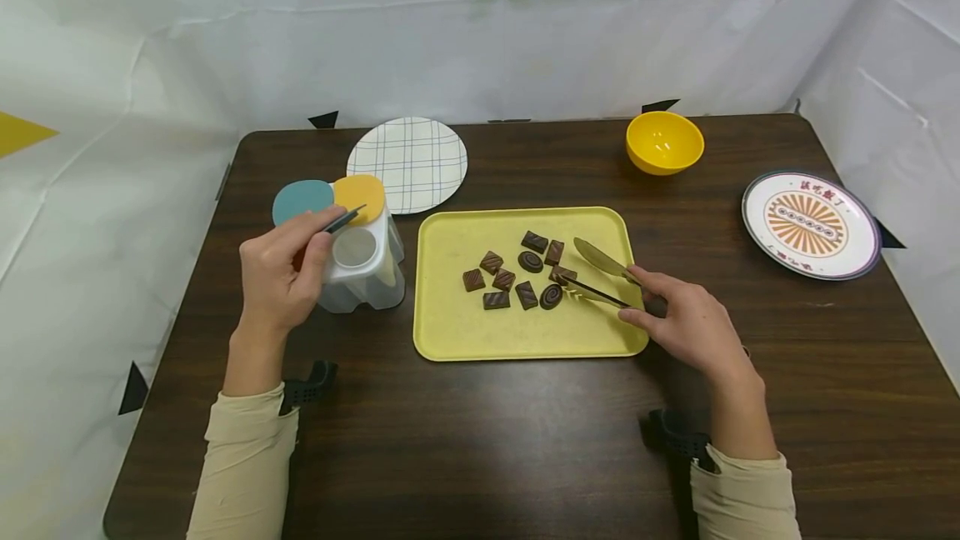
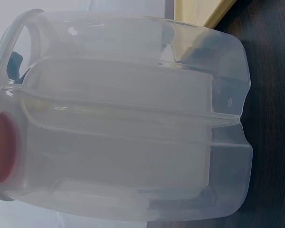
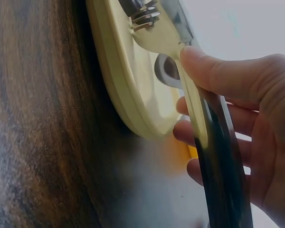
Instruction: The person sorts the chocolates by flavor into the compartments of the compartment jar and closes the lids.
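Note:
In the head view my left hand [image 1: 288, 269] pinches a thin dark grey piece [image 1: 345, 219], seen edge-on, probably a lid, above a translucent storage container [image 1: 367, 282]. Teal [image 1: 302, 200] and yellow [image 1: 360, 197] lids cover its far compartments; a round opening shows in front. The container [image 2: 118, 133] fills the left wrist view. My right hand [image 1: 690, 323] holds metal tongs [image 1: 600, 258], their two arms apart. One arm ends in a fork [image 3: 156, 38], close to a chocolate [image 1: 562, 275]; contact is unclear. Several other chocolates [image 1: 497, 300] lie on the yellow tray [image 1: 465, 340].
A checked white plate [image 1: 408, 161] lies behind the container, near the table's back edge. The yellow bowl [image 1: 664, 144] stands at the back right, and a patterned plate [image 1: 806, 225] lies at the far right. Dark table surface [image 1: 480, 440] spreads in front of the tray.

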The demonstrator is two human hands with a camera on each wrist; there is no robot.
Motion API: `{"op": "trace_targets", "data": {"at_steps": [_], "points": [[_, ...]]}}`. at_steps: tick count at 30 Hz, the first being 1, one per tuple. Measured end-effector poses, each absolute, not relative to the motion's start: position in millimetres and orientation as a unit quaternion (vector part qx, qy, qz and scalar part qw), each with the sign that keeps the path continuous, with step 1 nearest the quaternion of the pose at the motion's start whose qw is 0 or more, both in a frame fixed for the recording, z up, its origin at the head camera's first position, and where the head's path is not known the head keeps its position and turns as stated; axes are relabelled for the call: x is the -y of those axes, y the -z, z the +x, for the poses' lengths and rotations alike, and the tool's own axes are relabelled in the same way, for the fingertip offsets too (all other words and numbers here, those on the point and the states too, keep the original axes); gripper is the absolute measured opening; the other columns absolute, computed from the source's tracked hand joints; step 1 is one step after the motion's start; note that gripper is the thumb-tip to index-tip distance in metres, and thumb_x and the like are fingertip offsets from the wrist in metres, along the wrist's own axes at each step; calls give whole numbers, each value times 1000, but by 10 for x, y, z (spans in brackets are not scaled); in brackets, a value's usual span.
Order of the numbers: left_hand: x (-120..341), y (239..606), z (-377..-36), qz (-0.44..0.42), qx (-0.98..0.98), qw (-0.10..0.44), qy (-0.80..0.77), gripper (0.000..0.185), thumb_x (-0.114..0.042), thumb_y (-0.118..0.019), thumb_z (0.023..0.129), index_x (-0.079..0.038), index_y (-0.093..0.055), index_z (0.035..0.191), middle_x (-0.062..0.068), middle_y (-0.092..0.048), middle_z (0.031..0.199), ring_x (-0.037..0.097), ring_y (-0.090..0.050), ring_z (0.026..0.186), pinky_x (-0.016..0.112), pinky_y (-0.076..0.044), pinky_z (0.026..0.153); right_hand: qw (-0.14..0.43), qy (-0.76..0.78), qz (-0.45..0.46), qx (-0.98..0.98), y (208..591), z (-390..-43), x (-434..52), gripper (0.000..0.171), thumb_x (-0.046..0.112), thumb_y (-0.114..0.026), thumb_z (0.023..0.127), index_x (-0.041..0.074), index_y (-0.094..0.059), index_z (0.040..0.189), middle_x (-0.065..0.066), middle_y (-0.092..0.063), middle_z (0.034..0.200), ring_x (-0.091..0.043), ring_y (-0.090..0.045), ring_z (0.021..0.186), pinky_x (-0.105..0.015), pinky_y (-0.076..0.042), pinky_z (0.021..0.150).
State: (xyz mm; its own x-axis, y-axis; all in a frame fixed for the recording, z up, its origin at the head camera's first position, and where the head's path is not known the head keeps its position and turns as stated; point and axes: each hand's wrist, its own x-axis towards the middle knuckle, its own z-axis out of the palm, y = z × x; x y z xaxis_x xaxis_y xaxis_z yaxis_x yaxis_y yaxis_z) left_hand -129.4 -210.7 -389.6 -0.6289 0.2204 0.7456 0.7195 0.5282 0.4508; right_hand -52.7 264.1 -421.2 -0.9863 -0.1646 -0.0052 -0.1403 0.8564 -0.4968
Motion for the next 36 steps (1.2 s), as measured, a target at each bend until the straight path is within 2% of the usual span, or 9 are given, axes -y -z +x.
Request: {"op": "trace_targets", "data": {"at_steps": [5,13,19,26,29,33,36], "points": [[2107,3891,-1295,-290,813,316,393,39,-33,-51,98,-5,-74,114,8,-74,104,19,-62,69,14,-47,73,38,248,-79,-965,4179,-536,-2610,63,40,-72,88,11,-55,141,-15,-71,106,-32,-65,93,-55,-47,74],[2107,3899,-1294,-290,813,314,395,39,-32,-51,98,-5,-74,114,8,-74,105,18,-62,70,14,-48,74,16,249,-104,-963,4183,-531,-2538,51,32,-73,88,14,-62,134,-7,-72,95,-19,-56,69,-46,-45,64],[2106,3907,-1295,-290,813,319,391,40,-34,-51,98,-6,-74,114,8,-74,104,16,-58,65,13,-45,67,-10,235,-111,-966,4201,-532,-2494,43,26,-72,89,15,-66,130,-7,-73,98,-23,-61,73,-47,-46,61],[2101,3894,-1288,-289,813,315,395,37,-30,-52,98,-6,-74,115,7,-74,106,19,-64,71,14,-47,73,-43,226,-111,-967,4223,-536,-2484,38,22,-74,88,17,-70,125,-11,-72,109,-30,-68,79,-48,-46,56],[2100,3890,-1287,-289,813,314,396,35,-27,-53,97,-6,-74,115,8,-73,106,21,-67,76,14,-48,78,-32,235,-111,-965,4225,-539,-2499,41,24,-74,87,16,-68,128,-9,-74,101,-27,-67,79,-48,-47,60],[2102,3895,-1293,-290,812,315,397,35,-28,-54,97,-5,-74,115,8,-73,106,22,-68,78,15,-48,80,10,248,-109,-963,4212,-549,-2520,53,35,-75,86,19,-63,134,-1,-69,86,-19,-57,70,-39,-44,59],[2104,3907,-1299,-289,810,321,397,37,-31,-53,97,-5,-74,113,8,-74,104,20,-64,70,14,-47,72,45,244,-109,-963,4190,-558,-2526,62,47,-73,84,22,-58,139,0,-68,92,-16,-51,67,-34,-40,57]]}}
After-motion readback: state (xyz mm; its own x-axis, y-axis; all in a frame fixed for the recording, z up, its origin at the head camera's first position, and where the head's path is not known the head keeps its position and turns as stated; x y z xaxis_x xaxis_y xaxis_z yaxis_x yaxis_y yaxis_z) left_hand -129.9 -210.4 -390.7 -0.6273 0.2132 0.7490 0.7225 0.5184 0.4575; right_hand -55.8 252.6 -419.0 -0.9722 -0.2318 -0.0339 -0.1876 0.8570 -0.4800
